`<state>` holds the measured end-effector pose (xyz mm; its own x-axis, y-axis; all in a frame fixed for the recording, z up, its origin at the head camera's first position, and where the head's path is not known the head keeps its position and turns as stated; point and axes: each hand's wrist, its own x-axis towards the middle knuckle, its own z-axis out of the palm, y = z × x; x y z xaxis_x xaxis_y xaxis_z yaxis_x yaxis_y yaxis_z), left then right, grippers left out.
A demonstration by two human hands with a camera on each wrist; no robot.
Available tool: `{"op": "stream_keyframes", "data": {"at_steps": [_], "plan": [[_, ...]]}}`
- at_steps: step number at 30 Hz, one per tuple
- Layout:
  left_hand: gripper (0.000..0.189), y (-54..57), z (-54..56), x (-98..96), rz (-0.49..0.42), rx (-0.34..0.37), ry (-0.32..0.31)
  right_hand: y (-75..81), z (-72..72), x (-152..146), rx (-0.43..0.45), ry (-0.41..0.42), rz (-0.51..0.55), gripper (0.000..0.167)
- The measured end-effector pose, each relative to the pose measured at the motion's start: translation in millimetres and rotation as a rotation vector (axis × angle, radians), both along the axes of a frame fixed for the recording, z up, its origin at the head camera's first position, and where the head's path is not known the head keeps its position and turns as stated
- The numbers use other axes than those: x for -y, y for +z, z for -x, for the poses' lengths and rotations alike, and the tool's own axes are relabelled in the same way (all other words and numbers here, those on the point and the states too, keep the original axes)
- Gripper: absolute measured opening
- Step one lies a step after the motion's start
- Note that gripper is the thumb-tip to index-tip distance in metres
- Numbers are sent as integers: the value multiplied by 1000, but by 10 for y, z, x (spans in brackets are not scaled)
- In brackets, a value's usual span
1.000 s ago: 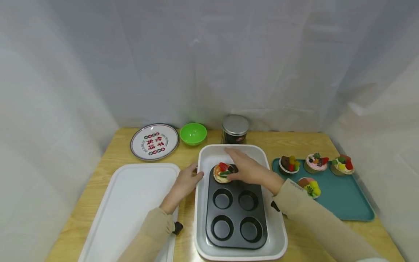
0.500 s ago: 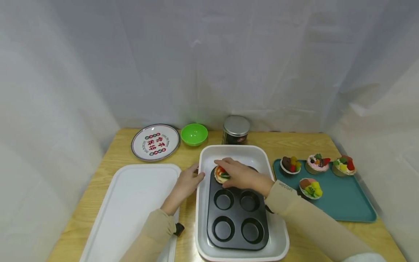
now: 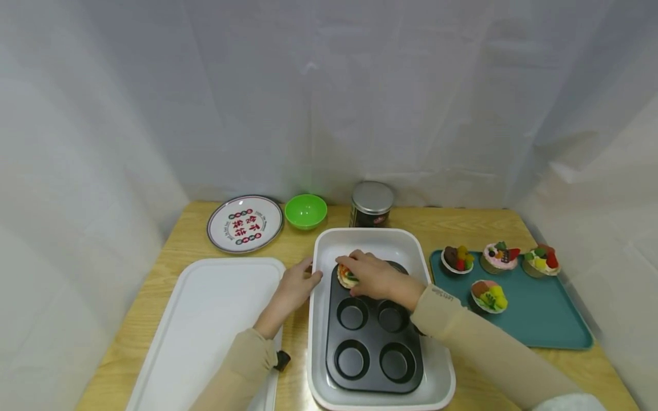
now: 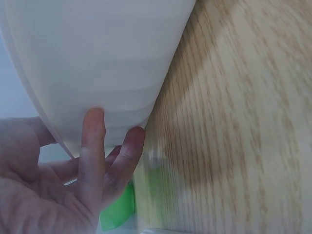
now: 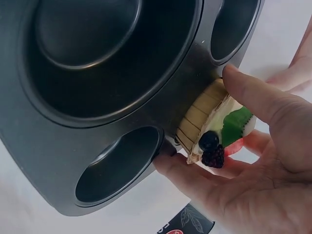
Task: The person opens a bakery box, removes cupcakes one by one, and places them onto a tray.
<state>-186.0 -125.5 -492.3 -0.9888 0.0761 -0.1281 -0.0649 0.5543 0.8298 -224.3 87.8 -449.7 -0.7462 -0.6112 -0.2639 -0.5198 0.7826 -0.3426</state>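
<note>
My right hand [image 3: 379,278] grips a cupcake [image 5: 199,119] topped with berries and a green leaf, thumb on one side and fingers on the other. This cupcake sits at the far left cup of a dark muffin tin [image 3: 372,365]. The tin lies inside a white rectangular tub [image 3: 312,337]. On the tub's left side, my left hand [image 3: 295,286] holds the rim, with the thumb over the edge. In the left wrist view, fingertips [image 4: 93,119] press against the tub's outer wall. Four nearer cups hold nothing; the far right cup is partly hidden by my right hand.
Several fruit-topped cupcakes, one with a pink top [image 3: 498,260], stand on a teal tray [image 3: 545,319] at the right. A white tray [image 3: 211,325] lies at the left. A printed plate [image 3: 244,224], green bowl [image 3: 305,212] and lidded can [image 3: 372,202] stand along the back.
My right hand has shifted slightly left and its fingers have closed round the cupcake in the tin. The left hand has stayed at the tub's rim.
</note>
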Motion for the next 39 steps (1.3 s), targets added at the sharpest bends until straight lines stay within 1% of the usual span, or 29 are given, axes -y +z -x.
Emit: {"op": "stream_keyframes", "data": {"at_steps": [7, 14, 19, 27, 31, 34, 39], "plan": [[49, -3, -1, -1, 6, -6, 1, -12, -14, 19, -62, 17, 13, 68], [50, -5, 9, -7, 18, -5, 2, -35, -2, 17, -95, 37, 19, 69], [50, -1, 5, -11, 20, 8, 7, -27, 7, 18, -78, 40, 42, 69], [50, 5, -5, 1, 15, -3, 5, 2, 22, -4, -34, 38, 90, 70], [50, 4, -10, 3, 17, -1, 2, 20, 40, -13, -5, 2, 128, 71], [50, 7, -12, 2, 17, 2, 1, 42, 46, -23, -2, -18, 152, 70], [49, 5, -11, 0, 12, 5, 6, 78, 30, -41, -30, -4, 168, 70]]}}
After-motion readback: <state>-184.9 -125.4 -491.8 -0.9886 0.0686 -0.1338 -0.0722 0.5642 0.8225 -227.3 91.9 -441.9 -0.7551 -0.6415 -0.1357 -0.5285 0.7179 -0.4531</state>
